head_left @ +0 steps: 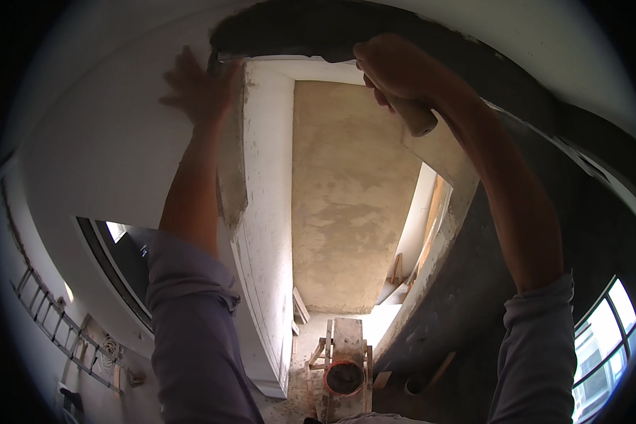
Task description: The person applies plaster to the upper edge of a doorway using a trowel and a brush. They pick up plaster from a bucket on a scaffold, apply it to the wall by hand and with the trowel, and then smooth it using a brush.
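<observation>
Sleeves (198,332), R hand (396,67) w/ tool (415,117), bucket (344,393), ladder (58,326)

An indoor building site is showing itself here: a patchy tan wall (353,191) is standing bare at centre, dark coating (275,30) is covering the upper edge, a ladder is showing at lower left, and a bucket (344,379) is sitting on a rough wooden trestle (348,333) at bottom centre.

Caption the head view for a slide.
Right hand gripping a rounded handle, left hand spread near the dark wall band.
</observation>
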{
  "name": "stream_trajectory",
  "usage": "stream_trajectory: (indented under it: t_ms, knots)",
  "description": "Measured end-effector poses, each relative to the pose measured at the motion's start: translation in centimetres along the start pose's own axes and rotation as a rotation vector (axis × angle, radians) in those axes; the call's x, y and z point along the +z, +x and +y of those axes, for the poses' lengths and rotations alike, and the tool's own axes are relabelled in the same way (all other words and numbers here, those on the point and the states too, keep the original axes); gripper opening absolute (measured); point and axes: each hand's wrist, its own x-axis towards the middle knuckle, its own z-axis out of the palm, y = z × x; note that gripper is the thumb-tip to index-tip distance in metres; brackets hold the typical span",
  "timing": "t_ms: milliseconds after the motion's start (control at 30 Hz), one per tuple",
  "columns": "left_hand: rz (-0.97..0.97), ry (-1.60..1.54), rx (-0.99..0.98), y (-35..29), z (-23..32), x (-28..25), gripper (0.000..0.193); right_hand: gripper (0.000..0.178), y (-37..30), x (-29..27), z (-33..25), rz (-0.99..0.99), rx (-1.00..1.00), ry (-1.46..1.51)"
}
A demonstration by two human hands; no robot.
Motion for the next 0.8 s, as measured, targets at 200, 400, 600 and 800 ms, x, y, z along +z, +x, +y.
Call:
stream_trajectory:
  t_ms: [200,400,600,800]
  knots:
    - [-0.044,-0.026,-0.024,0.3,0.0,-0.5,0.111,0.024,-2.3,-3.3,2.8,0.037,0.026,-0.139]
    - [-0.058,-0.017,-0.022,0.1,0.5,-0.7,0.107,0.023,-4.6,-7.0,8.0,0.115,0.146,-0.102]
    - [-0.049,0.030,-0.029,0.2,0.4,-0.4,0.105,0.028,-7.0,-10.3,13.2,0.194,0.209,0.006]
    - [0.000,0.029,-0.004,0.1,-0.4,0.9,0.102,0.039,-9.8,-13.4,19.1,0.243,0.230,0.142]
